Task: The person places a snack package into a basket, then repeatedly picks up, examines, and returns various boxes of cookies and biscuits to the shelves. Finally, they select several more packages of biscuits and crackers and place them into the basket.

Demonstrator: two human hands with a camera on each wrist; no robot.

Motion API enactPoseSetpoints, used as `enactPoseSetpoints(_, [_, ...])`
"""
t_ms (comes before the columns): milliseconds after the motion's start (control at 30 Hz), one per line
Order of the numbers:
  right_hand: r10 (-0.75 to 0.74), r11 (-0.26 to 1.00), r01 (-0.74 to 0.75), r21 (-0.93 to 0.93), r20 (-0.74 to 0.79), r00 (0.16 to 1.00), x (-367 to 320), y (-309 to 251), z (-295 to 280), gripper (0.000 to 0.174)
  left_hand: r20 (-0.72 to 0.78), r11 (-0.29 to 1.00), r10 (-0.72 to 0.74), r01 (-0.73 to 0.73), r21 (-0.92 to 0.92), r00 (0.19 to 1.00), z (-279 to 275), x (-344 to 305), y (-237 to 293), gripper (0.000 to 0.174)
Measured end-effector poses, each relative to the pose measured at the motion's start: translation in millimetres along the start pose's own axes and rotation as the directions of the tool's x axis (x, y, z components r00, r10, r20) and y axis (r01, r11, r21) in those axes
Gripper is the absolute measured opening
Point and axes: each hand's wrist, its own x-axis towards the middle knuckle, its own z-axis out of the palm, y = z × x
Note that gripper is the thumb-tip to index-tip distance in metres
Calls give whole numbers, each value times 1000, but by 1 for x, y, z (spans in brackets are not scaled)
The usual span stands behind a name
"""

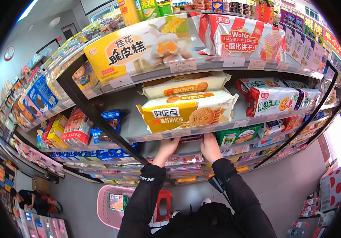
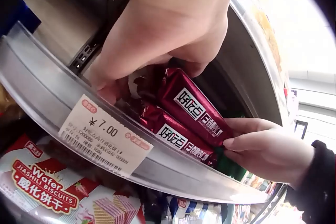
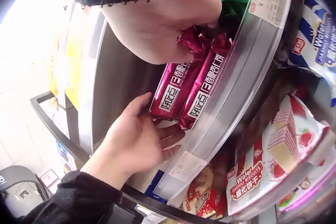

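Observation:
Two maroon biscuit packs lie one behind the other on a lower shelf, behind its clear price rail. My right hand pinches the end of the rear pack, thumb on its front, as the right wrist view shows. At the opposite end, my left hand has its thumb and fingers curled round the packs' ends. In the head view, the shelf above hides most of both packs and the fingertips.
Yellow digestive biscuit packs stand on the shelf just above. A green pack sits right of my right hand. Wafer packs fill the shelf below. A pink basket and a red stool stand on the floor. A person sits at far left.

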Motion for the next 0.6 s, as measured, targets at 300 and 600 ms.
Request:
enactPoseSetpoints(300, [4, 994, 1, -109, 50, 999, -10, -8, -4, 48, 5, 983, -12, 11, 184, 1000, -14, -5, 3, 49])
enactPoseSetpoints(600, [28, 994, -64, 88, 358, 933, -105, -77, -15, 55, -51, 953, -256, 243, -180, 965, -75, -169, -16, 23])
